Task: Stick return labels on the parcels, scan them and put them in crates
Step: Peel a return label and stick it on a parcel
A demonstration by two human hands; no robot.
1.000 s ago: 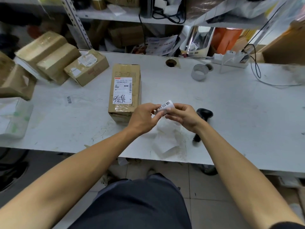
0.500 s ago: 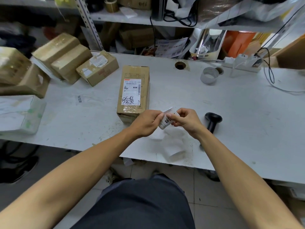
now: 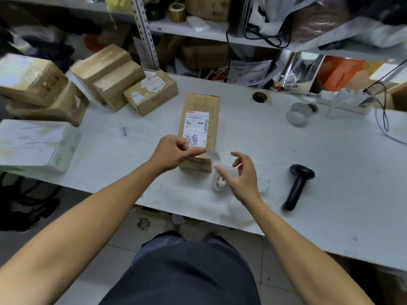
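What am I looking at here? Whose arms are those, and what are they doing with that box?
The picture comes from a camera worn on a person's head, so you look down at their own two arms, just as they do. No machine is here.

The left hand pinches a small peeled sticker in its fingers, right by the near end of a brown parcel lying on the white table. That parcel already carries a white printed label with handwriting on it. The right hand is open and holds nothing; a little roll of stickers sits on the table beside it.

To the right lies a black handheld scanner. More brown boxes wait at the far left, near the shelves.
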